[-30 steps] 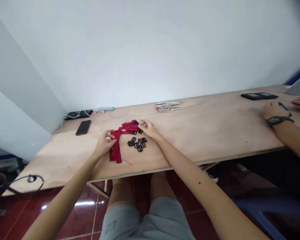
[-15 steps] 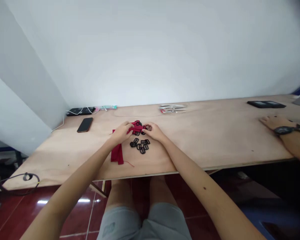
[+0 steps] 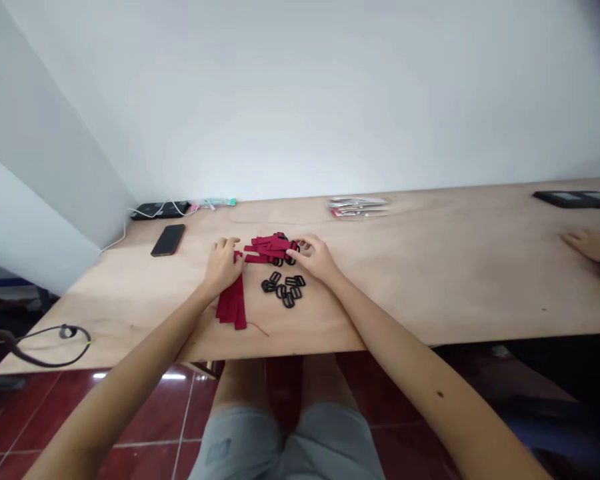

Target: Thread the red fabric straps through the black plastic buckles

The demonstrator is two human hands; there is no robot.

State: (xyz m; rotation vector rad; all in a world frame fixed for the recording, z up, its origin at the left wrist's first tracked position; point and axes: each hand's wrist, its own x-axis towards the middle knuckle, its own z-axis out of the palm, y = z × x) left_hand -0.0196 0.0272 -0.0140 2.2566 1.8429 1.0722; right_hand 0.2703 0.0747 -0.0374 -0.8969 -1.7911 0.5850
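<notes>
Buckled straps, red [image 3: 273, 247]: a small heap, laid toward the far middle of the table [image 3: 430, 267], black buckles mostly to the right, plain strap ends to the left. Right hand [image 3: 319, 259]: placed at the right end of the heap, thumb set against a buckled end, fingers curved above it; whether anything was pinched could not be told.

Plain straps, red [image 3: 231, 300]: an overlapped bundle, spread toward the near edge, left of the heap. Left hand [image 3: 223, 263]: laid over the far end of the bundle, forefinger held out; the fingertip contact was partly hidden, so a closed grip could not be confirmed. Red thread [image 3: 259, 329]: one, trailed beside the near end of the bundle.

Loose buckles, black [image 3: 283, 291]: a cluster, scattered on the near side of the heap, untouched by either hand.

Step in hand, as judged: the buckled heap was being arranged at the right while the plain straps were being reached at the left. Next move, as judged: for one plain strap to be drawn off, the top layer would need to be parted from those beneath, with the heap left undisturbed.

Outlying: phone [image 3: 169, 240], far left; wrapped tools [image 3: 359, 207], by the wall; co-worker's hand [image 3: 587, 245], rested far right.
</notes>
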